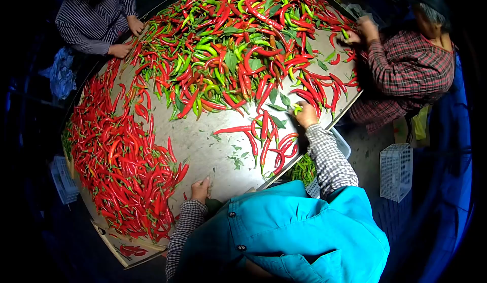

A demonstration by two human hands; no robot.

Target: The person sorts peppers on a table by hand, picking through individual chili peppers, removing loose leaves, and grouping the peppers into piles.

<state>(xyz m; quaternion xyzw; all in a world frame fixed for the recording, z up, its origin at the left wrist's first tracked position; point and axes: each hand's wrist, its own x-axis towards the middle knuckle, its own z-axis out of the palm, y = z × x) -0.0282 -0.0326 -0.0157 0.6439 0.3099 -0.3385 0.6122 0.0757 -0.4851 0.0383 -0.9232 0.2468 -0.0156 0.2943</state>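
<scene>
My right hand [306, 114] is closed round a green pepper [297, 108] at the right side of the metal table [200, 146]. Red peppers [266, 141] and loose leaves lie just left of and below it. Near the table's front edge, my left hand [201, 189] rests on the surface with its fingers curled; whether anything small is in them is hidden. A large heap of mixed red and green peppers [228, 55] covers the far part of the table. To the left of my left hand spreads a heap of red peppers [127, 166].
Below my right arm, a basket holds green peppers [303, 170]. A white crate [395, 172] stands on the floor at right, another crate [64, 180] at left. Two co-workers, one in a striped shirt [94, 19], one in a checked shirt [411, 67], have hands at the heap.
</scene>
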